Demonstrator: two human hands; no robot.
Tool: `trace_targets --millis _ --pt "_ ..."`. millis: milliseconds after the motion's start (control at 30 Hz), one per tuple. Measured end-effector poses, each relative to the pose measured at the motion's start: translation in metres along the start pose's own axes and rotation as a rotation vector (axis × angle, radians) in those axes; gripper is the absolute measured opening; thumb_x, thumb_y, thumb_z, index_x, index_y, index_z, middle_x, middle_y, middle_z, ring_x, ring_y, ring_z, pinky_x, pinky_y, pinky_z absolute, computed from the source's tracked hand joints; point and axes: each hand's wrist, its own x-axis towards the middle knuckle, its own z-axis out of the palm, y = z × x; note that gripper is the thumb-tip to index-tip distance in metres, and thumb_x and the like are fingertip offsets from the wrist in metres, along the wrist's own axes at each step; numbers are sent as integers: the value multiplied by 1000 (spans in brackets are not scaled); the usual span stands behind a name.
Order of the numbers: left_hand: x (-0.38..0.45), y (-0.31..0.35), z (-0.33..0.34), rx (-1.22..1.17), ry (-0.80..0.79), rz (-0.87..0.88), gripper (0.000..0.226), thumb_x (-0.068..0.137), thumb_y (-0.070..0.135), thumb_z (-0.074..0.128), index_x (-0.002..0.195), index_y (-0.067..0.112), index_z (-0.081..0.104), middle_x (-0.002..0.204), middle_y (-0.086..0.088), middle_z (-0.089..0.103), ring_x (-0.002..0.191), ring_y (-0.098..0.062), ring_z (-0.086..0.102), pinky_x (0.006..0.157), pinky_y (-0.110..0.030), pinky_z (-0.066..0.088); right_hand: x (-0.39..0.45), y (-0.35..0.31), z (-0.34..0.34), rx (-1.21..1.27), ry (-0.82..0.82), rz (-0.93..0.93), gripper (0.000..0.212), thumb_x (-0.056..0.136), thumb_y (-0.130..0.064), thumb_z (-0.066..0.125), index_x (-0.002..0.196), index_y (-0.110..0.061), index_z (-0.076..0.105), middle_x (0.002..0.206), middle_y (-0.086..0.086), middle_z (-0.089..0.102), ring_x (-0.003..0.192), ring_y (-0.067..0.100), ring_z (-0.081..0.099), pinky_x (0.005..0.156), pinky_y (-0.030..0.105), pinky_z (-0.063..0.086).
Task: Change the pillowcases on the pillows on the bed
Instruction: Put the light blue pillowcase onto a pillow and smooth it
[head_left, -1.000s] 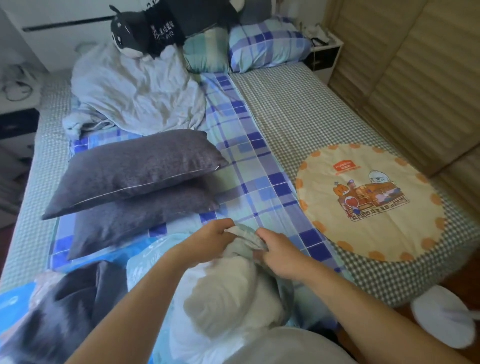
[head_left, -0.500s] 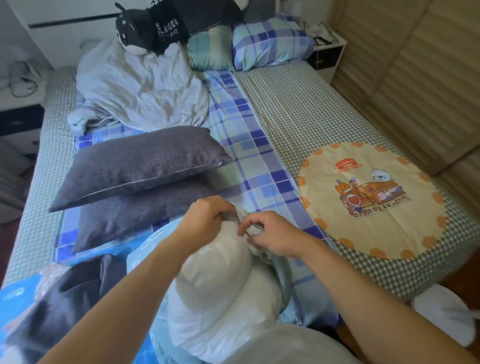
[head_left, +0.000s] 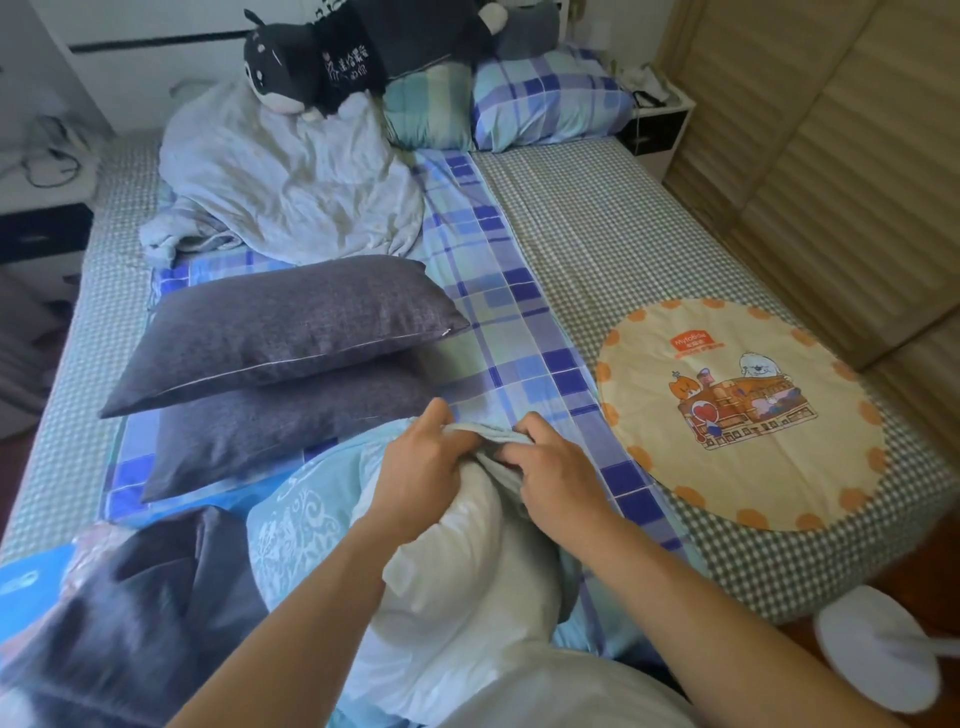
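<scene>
Both hands are working at the far end of a bare white pillow (head_left: 457, 587) lying at the near edge of the bed (head_left: 597, 244). Its long axis is running away from the person, roughly toward the headboard. Left hand (head_left: 423, 462) is curling over the pillow's top left corner, fingers bunching a pale blue-grey pillowcase (head_left: 488, 434). Right hand (head_left: 558, 470) is pinching the same cloth edge just beside it, on the right. Hands are nearly touching, w/ the gathered cloth between them. Judging from this, the case is sitting only on the far tip, so most of the pillow is still uncovered; whether it's going on or coming off, can't tell. Either hand is equally near the opening.

Around: two dark grey pillows (head_left: 280, 332) are stacked to the left, on a blue plaid sheet (head_left: 524, 332). A crumpled pale duvet (head_left: 291, 176) and a black plush toy (head_left: 291, 67) are lying farther up. A round cartoon-print mat (head_left: 743, 410) is resting on the right, on green gingham. Wooden wardrobe doors (head_left: 831, 156) are standing along the right wall.
</scene>
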Motion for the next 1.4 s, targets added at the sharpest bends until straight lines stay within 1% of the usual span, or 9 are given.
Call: trace_targets --millis 100,233,467,600,700,833,1000,1200,1400 --pt "-2 5 -3 -105 -19 53 45 79 7 56 109 35 73 89 2 41 67 -22 50 53 -31 42 -1 -8 -13 -25 -52 114 12 101 -32 44 107 -23 50 97 -2 56 80 25 57 62 38 43" --pt "-8 5 0 116 -150 105 24 83 16 58 100 27 72 93 0 35 68 -29 52 51 -35 37 6 -15 -20 -238 -142 176 19 101 -15 45 117 -13 56 148 4 37 76 24 45 61 30 32" --pt "-9 20 14 436 -94 -4 16 68 9 65 76 21 73 95 -9 55 62 -25 53 46 -32 31 7 -20 5 -275 -83 167 28 107 -24 37 129 -16 52 152 3 29 82 27 55 74 43 51" --pt "0 23 16 319 -116 -113 24 90 18 49 95 17 73 111 -3 59 94 -29 56 72 -40 43 6 -14 3 -225 -19 93 36 101 -14 48 136 -17 55 133 1 54 105 24 56 84 39 54" --pt "2 22 8 -70 55 -151 38 89 35 46 59 16 57 69 2 57 69 -24 54 63 -38 45 6 -11 -10 -61 -26 90 35 93 -3 49 116 -17 71 108 5 68 101 26 59 80 35 52" --pt "-6 19 4 -359 93 -267 41 85 39 60 54 16 47 57 4 47 55 -11 42 57 -27 34 12 -19 -20 378 -63 328 46 84 7 47 91 -23 81 87 -1 72 84 18 63 70 26 52" --pt "-9 12 -5 -557 -21 -321 38 78 1 64 73 22 32 66 8 36 60 -8 31 57 -22 30 12 -27 -20 928 -23 445 43 59 15 36 46 -21 56 62 5 51 68 20 48 66 27 38" --pt "-3 -11 -18 -628 -152 -339 32 80 -10 54 75 20 47 67 18 51 64 -1 43 65 -18 36 10 -11 -24 1557 -470 445 64 70 11 42 127 -8 61 124 26 62 111 33 60 92 39 45" --pt "-4 -2 -9 -640 -111 -400 23 90 -7 49 82 14 55 76 7 57 67 2 48 71 -19 43 10 -7 -29 1508 -581 452 62 92 -6 59 150 -20 41 134 7 64 124 24 61 111 41 42"
